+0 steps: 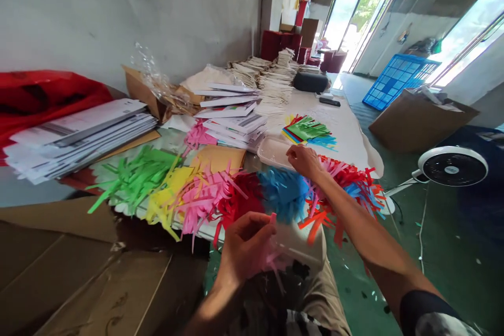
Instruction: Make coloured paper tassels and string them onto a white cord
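My left hand (pixel 246 247) is low over my lap, its fingers pinching a pink paper strip (pixel 272 218). Beneath it lies a white foam tray (pixel 299 244) with more pink strips at its edge. My right hand (pixel 305 161) reaches across the table, fingers curled at the rim of a white plastic tray (pixel 275 152), and anything under them is hidden. Fringed paper bunches in green (pixel 134 178), yellow (pixel 169 197), pink (pixel 200 202), red (pixel 240 194) and blue (pixel 283 194) lie in a row along the table (pixel 338 126).
Stacks of white printed sheets (pixel 74 139) and booklets (pixel 232 121) lie on the table, with bundled paper (pixel 275 76) behind. Flattened cardboard (pixel 79 273) fills the lower left. A floor fan (pixel 452 166), cardboard box (pixel 421 118) and blue crate (pixel 397 80) stand to the right.
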Tool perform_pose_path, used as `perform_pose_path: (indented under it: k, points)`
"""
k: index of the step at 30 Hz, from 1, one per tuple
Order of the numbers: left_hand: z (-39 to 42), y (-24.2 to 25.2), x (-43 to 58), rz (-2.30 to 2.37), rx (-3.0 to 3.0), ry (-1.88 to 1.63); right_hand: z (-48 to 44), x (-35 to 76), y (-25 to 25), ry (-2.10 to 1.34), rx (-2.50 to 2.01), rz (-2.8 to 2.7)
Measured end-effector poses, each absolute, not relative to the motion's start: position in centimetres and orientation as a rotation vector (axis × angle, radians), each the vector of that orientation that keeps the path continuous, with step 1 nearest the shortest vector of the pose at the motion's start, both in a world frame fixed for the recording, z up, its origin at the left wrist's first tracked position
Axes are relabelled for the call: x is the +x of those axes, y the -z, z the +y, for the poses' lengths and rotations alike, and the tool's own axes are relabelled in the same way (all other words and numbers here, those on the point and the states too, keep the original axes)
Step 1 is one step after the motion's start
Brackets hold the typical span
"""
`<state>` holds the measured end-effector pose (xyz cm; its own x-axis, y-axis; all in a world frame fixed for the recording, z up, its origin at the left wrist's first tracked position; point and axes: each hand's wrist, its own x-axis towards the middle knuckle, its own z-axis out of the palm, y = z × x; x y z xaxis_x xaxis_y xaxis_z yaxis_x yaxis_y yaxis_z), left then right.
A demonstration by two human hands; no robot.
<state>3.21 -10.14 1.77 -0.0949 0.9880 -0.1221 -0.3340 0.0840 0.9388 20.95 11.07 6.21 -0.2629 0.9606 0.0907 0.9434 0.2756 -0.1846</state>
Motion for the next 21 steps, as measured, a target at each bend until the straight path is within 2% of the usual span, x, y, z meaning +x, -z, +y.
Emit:
perform_pose_path:
  k: [3, 6, 9, 14, 21]
  points:
    - [-10.5, -2.1, 3.3, 1.066, 0.839, -1.435, 6.2, 21.3, -7.2, -0.260, -1.549, -2.299]
    - [-10.9, -2.3, 3.8, 1.059, 0.838, -1.482, 0.5, 21.7, -7.2, -0.629, -1.200, -2.126]
    - [-11.4, -2.4, 4.1, 1.055, 0.884, -1.485, -4.5, 22.4, -7.1, -0.792, -1.069, -2.039]
    - [-12.6, -2.6, 4.9, 1.059, 1.046, -1.437, -8.6, 23.8, -8.2, -0.788, -1.063, -2.050]
    - [-13.3, -3.1, 6.2, 1.075, 1.274, -1.390, -10.3, 25.3, -8.4, -0.568, -1.045, -2.120]
